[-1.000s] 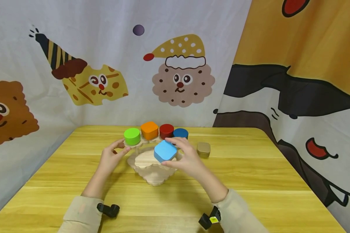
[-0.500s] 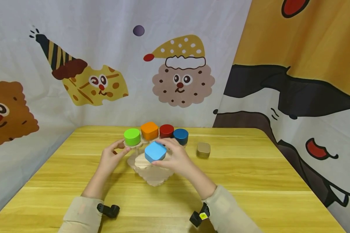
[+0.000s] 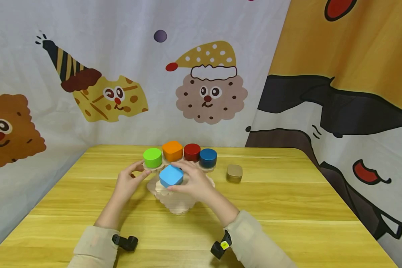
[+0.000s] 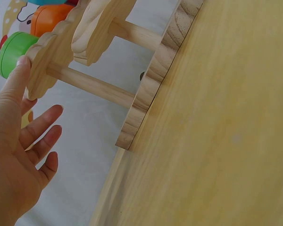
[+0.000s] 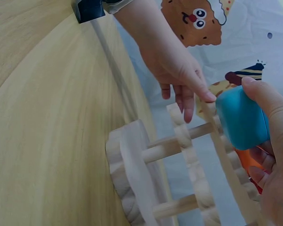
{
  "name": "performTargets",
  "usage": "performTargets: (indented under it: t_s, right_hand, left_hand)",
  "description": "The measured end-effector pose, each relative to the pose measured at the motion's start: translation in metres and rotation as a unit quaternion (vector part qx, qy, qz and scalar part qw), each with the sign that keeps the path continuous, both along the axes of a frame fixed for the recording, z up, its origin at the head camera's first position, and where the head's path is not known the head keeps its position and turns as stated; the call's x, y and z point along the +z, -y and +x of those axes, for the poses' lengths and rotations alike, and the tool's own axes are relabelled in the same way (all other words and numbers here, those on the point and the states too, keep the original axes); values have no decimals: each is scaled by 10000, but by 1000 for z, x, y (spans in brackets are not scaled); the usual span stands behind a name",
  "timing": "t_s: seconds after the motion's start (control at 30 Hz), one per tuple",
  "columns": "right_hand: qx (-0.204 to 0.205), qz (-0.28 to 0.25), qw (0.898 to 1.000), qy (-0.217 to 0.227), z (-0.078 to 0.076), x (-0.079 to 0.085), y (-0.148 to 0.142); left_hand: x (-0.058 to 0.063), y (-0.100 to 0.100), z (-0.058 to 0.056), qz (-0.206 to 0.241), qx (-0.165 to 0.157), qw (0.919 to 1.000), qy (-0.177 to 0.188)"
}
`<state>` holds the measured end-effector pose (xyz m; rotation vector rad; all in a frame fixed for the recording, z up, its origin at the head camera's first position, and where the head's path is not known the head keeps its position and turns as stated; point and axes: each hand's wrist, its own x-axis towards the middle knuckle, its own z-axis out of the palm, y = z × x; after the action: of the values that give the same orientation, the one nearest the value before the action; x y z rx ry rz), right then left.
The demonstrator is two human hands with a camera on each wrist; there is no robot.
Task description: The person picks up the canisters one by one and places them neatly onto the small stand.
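My right hand (image 3: 195, 183) grips a light blue rounded-square block (image 3: 171, 176) between thumb and fingers. It hangs over the lower tier of a scalloped wooden stand (image 3: 176, 201), in front of the upper tier. On that upper tier sit a green round block (image 3: 152, 158), an orange rounded-square one (image 3: 172, 150), a red round one (image 3: 192, 152) and a dark blue round one (image 3: 208, 158). My left hand (image 3: 130, 181) pinches the upper tier's left end beside the green block. In the left wrist view its thumb (image 4: 21, 70) lies at that edge, the other fingers spread below.
A gold rounded-square block (image 3: 234, 173) lies on the wooden table (image 3: 288, 208), right of the stand. Behind the table hangs a cloth (image 3: 120, 37) printed with cartoon figures. Dowels (image 4: 92, 85) join the stand's tiers to its base.
My right hand has moved left with the light blue block and slightly down, uncovering the dark blue block. The left hand keeps its hold on the stand.
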<state>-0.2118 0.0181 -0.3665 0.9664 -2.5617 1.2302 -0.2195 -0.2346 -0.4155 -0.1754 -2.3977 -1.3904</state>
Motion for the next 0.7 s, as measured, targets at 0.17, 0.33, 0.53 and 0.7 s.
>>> performTargets:
  t_s: [0.17,0.33,0.53,0.7]
  right_hand:
    - [-60,142,9998,129,-3,-5,5]
    - [-68,130,9998,142,-6,-11,10]
    - [-121,268,9995,-148,-8,-18,14]
    - [-89,234,9996,-101,-9,-20,17]
  left_hand:
    - [0,0,0,-22,25,10000,-43]
    - [-1,0,-1,-25,33,10000,-76]
    - [0,0,0,26,10,10000,-26]
    - [-1,0,0,64,-22,10000,23]
